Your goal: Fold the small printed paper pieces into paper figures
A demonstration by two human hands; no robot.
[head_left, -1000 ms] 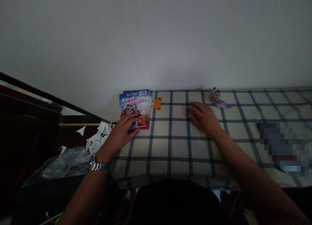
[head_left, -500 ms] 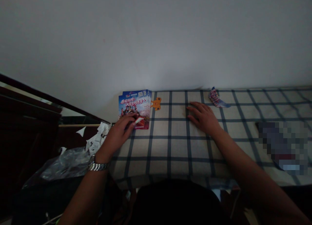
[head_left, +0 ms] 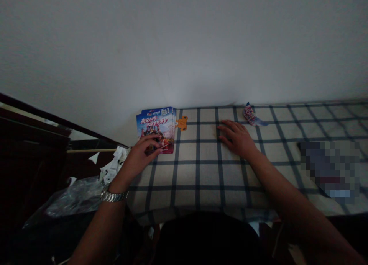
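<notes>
A stack of colourful printed flyers (head_left: 156,123) lies at the left end of the checked cloth surface (head_left: 201,173), against the wall. My left hand (head_left: 141,154), with a metal watch on the wrist, pinches the near edge of the top flyer with curled fingers. My right hand (head_left: 237,138) lies flat on the cloth, fingers stretched out, holding nothing. A small orange cut-out shape (head_left: 182,122) sits just right of the stack.
A crumpled piece of printed paper (head_left: 252,115) lies near the wall beyond my right hand. White paper scraps (head_left: 113,166) and a clear plastic bag (head_left: 74,194) lie left of the surface. A blurred patch (head_left: 330,169) sits at the right. Dark furniture stands at far left.
My left hand went from lying flat on the flyers to curling its fingers and pinching the top flyer's near edge. The right hand has stayed where it was.
</notes>
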